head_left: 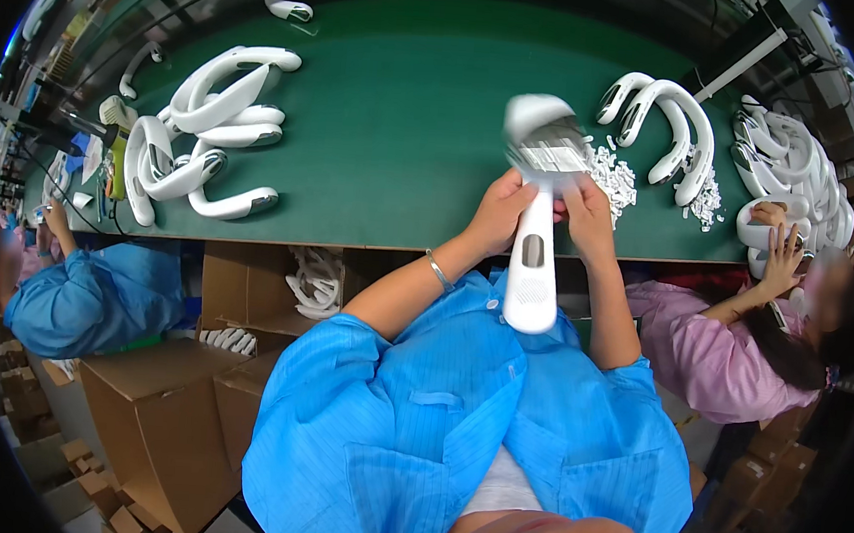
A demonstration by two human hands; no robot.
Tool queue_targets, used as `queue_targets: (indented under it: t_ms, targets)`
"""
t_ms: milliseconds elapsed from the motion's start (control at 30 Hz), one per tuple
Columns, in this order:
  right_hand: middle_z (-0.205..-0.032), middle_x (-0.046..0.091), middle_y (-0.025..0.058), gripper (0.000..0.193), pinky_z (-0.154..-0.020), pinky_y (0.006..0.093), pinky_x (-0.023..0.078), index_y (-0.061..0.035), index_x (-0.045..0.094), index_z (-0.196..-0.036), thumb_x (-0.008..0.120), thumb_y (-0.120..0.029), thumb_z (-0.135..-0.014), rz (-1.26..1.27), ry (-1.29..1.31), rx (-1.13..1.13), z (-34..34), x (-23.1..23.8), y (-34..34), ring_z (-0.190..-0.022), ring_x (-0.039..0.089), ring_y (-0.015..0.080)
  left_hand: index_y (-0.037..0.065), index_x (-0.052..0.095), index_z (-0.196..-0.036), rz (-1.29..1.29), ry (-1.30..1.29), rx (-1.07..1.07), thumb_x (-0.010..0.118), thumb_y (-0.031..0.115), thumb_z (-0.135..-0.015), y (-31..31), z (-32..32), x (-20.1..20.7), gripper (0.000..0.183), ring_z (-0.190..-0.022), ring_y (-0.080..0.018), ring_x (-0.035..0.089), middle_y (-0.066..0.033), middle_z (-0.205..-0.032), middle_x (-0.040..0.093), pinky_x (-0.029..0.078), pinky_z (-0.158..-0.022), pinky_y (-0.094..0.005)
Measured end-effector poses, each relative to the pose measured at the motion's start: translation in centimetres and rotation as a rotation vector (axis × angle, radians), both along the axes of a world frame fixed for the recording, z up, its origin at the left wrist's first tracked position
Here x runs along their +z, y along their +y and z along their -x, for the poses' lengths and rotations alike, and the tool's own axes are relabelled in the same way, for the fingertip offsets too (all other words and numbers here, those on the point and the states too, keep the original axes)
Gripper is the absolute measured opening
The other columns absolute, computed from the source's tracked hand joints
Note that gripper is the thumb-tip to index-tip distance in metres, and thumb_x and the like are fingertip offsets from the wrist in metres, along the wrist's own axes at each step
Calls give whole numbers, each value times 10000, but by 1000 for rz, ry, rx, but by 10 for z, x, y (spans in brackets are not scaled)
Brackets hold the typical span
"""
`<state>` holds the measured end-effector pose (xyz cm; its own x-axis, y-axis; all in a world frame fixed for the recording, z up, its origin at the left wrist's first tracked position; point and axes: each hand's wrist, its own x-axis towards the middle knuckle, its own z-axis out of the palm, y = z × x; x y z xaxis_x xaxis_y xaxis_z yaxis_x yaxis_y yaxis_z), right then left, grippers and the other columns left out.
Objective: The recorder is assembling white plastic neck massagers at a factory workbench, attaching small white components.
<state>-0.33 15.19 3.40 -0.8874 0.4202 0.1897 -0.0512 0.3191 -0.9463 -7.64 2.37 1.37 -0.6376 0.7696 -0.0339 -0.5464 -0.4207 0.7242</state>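
Several curved white plastic devices (pixel 240 137), leftward; small white plastic pieces (pixel 615 184), heaped just beyond right hand (pixel 587 216); long white plastic device (pixel 536 225), clasped mid-length by it and left hand (pixel 496 212).

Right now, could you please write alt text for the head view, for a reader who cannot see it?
The left hand and right hand hold a white device over the near edge of a green table, beside small white pieces. Similar devices lie to either side; a person in blue is at left, a person in pink at right.
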Motion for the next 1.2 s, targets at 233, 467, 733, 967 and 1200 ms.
queue_targets:
  t_ms: [233, 467, 733, 967, 1200]
  targets:
    - [-976, 629, 188, 517, -492, 246, 519, 55, 380, -1300, 367, -350, -980, 516, -267, -60, -22, 20, -18, -643, 650, 191, -39, 491, -1132, 21, -95, -5, 412, 160, -966, -2, 30, -12, 271, -878, -221, 622, -174, -1017, 593, 541, -762, -341]
    - [-891, 637, 192, 484, -467, 260, 546, 43, 483, -1127, 429, -404, -949, 1042, -319, 376, -38, 2, -45, -634, 666, 225, -76, 479, -1152, 83, -21, 6, 544, 78, -882, 1, 31, 15, 318, -936, -273, 621, -208, -1058, 590, 547, -811, -367]
    - [-976, 643, 179, 456, -549, 252, 567, 41, 449, -1187, 589, -243, -860, 1115, 6, 392, -45, 25, -47, -761, 677, 213, -43, 519, -1050, 17, 51, -20, 594, 38, -832, 23, 27, 60, 244, -915, -269, 628, -188, -997, 609, 536, -845, -383]
    - [-785, 651, 140, 242, -427, 219, 501, 34, 554, -1008, 557, -160, -863, 934, 278, -159, -38, 54, 49, -573, 636, 145, -31, 346, -1336, 305, 612, -14, 552, 253, -910, 59, 61, 66, 552, -1084, -228, 547, -183, -1260, 504, 466, -870, -319]
    - [-684, 624, 86, 312, -384, 190, 447, 16, 560, -931, 675, -245, -805, 398, 221, -643, -27, 60, 186, -420, 537, 88, -38, 491, -1208, 488, 517, 54, 550, 228, -902, 4, 85, 41, 410, -911, -194, 622, -146, -1077, 612, 510, -742, -279]
